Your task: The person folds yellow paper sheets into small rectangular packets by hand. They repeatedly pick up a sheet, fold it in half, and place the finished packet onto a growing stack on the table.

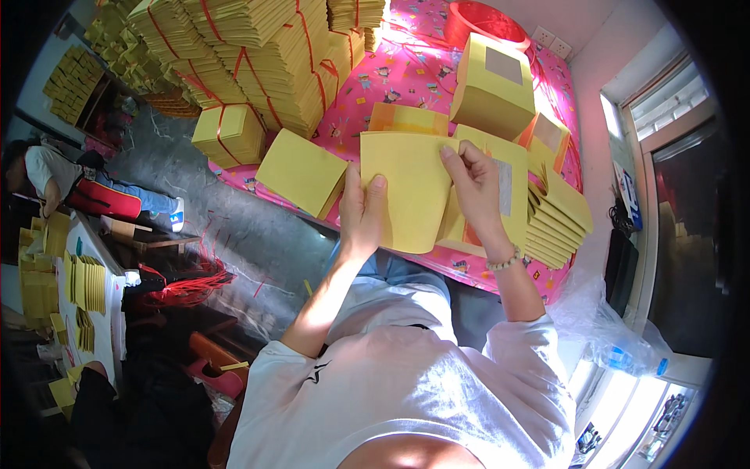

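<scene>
In front of my chest I hold a thin, slightly curved sheaf of yellow paper upright. My left hand grips its left edge, thumb on the near face and the other fingers behind. At the upper right edge, my right hand pinches the paper with thumb and curled fingers. How many sheets are in the sheaf I cannot tell. Just left of it lies a yellow paper block. Behind my right hand is another yellow stack with a grey patch, and fanned yellow packets lie to its right.
Tall yellow stacks tied with red strips rise at the back left. A large yellow block and a red basin stand farther back on the pink patterned cloth. A person is at the far left, near red strips on the floor.
</scene>
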Tool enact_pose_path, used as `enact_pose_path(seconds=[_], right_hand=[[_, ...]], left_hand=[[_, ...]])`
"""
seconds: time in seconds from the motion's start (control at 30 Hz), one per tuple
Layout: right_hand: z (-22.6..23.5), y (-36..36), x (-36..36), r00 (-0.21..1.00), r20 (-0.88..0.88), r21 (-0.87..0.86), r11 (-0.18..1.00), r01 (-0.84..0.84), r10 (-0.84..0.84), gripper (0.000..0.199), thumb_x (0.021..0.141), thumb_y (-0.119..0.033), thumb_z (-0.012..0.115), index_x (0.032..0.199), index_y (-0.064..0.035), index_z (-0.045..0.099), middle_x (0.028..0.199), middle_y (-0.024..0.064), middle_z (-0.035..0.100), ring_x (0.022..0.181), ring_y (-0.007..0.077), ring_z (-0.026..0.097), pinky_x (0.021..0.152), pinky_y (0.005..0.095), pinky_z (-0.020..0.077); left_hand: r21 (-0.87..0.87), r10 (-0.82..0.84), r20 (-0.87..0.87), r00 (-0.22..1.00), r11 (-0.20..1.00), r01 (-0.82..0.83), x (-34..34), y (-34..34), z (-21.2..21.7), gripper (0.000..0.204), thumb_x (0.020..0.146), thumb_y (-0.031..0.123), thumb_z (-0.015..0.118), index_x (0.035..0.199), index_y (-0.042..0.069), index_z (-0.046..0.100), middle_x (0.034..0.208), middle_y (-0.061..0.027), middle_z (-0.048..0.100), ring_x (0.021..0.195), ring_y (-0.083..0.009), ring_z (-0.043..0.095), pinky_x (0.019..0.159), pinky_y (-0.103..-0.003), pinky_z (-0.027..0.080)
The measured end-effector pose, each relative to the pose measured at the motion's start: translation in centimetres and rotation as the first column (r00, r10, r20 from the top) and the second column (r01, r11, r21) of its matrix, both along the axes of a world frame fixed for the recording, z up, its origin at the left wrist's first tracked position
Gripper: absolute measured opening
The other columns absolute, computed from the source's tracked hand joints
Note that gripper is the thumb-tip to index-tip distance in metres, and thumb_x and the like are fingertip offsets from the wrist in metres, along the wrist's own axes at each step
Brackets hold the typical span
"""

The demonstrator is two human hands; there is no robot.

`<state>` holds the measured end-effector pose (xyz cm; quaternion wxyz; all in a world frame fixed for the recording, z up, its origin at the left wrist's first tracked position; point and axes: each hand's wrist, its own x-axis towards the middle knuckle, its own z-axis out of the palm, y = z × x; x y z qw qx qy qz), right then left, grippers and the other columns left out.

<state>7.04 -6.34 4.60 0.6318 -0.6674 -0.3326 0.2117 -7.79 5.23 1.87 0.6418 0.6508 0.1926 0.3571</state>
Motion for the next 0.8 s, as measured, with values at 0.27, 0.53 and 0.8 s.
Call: enact_pose_path(seconds=[0.27,0.53,0.8], right_hand=[[1.2,1.1,-2.0,0.987,-0.133,-0.017,0.996,-0.093,0.09,0.025,0.091,-0.021,0.066,0.099,0.0027,0.068,0.076,0.001,0.067,0.067,0.0042,0.059,0.061,0.0216,0.0485],[-0.3,2.3,-2.3,0.96,-0.118,-0.109,0.958,-0.266,0.254,0.029,0.089,-0.022,0.067,0.101,0.0052,0.069,0.081,0.0052,0.07,0.07,0.0052,0.062,0.064,0.0214,0.0497],[-0.2,4.0,-2.5,0.927,-0.093,-0.256,0.891,-0.376,0.364,0.032,0.089,-0.025,0.068,0.106,0.0017,0.068,0.085,0.003,0.069,0.072,0.0046,0.06,0.061,0.021,0.0482]], left_hand=[[-0.116,0.02,0.023,1.0,0.993,-0.017,-0.8,1.3,-0.7,0.014,0.099,0.016,0.047,0.103,0.002,0.049,0.091,-0.0038,0.057,0.082,-0.0073,0.053,0.072,-0.025,0.046],[-0.125,0.063,0.032,0.998,0.99,-0.058,-2.2,2.7,-1.2,0.014,0.098,0.014,0.048,0.105,0.002,0.05,0.095,-0.0044,0.057,0.088,-0.0084,0.052,0.077,-0.026,0.045],[-0.098,0.108,0.051,0.993,0.99,-0.103,-3.4,4.5,-1.3,0.018,0.099,0.013,0.046,0.111,0.001,0.049,0.103,-0.0063,0.057,0.094,-0.0116,0.053,0.083,-0.027,0.044]])
